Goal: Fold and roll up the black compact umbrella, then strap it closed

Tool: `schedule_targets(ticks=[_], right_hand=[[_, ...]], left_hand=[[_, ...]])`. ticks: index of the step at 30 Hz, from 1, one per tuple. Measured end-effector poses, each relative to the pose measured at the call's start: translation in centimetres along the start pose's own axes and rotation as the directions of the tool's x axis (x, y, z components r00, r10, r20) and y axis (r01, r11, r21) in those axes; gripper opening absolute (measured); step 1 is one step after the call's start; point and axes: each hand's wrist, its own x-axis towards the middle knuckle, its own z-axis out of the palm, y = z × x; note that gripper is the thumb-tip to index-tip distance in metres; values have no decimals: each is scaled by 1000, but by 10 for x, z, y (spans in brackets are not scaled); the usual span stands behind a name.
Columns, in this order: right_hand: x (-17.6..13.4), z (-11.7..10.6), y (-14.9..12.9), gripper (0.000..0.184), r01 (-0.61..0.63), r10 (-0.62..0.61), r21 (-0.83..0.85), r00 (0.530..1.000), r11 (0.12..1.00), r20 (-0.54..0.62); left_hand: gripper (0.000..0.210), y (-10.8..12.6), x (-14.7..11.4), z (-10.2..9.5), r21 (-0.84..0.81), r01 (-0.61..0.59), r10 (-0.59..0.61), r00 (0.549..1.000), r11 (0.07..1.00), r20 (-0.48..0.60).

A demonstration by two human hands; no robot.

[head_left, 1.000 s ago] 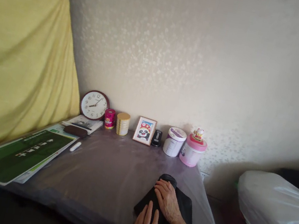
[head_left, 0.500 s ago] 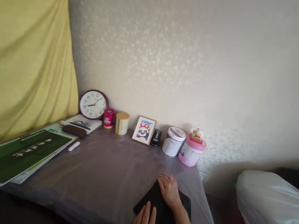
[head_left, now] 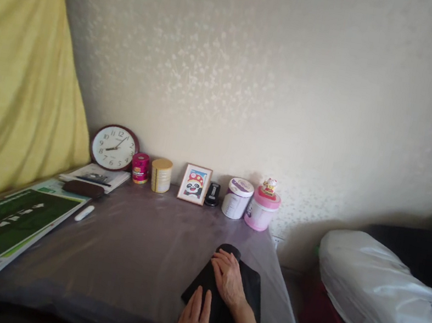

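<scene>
A black fabric piece (head_left: 252, 287) lies on the near right part of the covered table (head_left: 131, 263). It has a rounded flap at its far end and a thin strap at its lower right; I cannot tell what kind of item it is. My right hand (head_left: 227, 279) rests palm down on it near the rounded flap, fingers stretched out. My left hand (head_left: 192, 321) lies at its near left edge, fingers straight and held side by side. Parts of the fabric are hidden under my hands and right forearm.
Along the wall stand a clock (head_left: 115, 147), a magenta tin (head_left: 140, 168), a yellow-lidded can (head_left: 161, 176), a panda picture frame (head_left: 194, 184), a black stapler-like object (head_left: 212, 194) and two tubs (head_left: 237, 201). Green boards (head_left: 12, 226) lie left. A plastic-wrapped bundle (head_left: 381, 291) is right.
My view has turned slightly right. A rounded flap of the black fabric now shows beyond my right hand, and its strap shows at the lower right. Both hands remain on the fabric.
</scene>
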Motion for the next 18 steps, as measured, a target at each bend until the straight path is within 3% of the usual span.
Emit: schedule_targets(ticks=[2,4,7,10,13,16,18], right_hand=[[0,-2,8,31,-84,83,-8,993,996,-78],[-4,-8,25,33,-214,212,7,958,977,-192],[-23,-26,51,37,-451,451,70,847,890,-283],[-55,-46,66,40,-625,620,82,733,776,-281],[-81,-59,67,40,-719,721,98,663,688,-201],[-92,-63,60,41,-770,781,131,615,625,-108],[-92,-64,54,42,-767,782,154,617,623,-90]], left_hand=[[81,1,-2,-5,-9,-12,12,1000,1000,3],[89,3,-5,-11,-30,-24,24,1000,999,19],[99,5,-9,-18,-74,-25,27,999,997,29],[99,6,-12,-20,-99,-14,15,1000,995,7],[98,7,-14,-23,-107,-25,26,1000,994,5],[98,9,-15,-28,-102,-30,32,999,994,20],[97,11,-15,-32,-94,-28,30,999,995,21]])
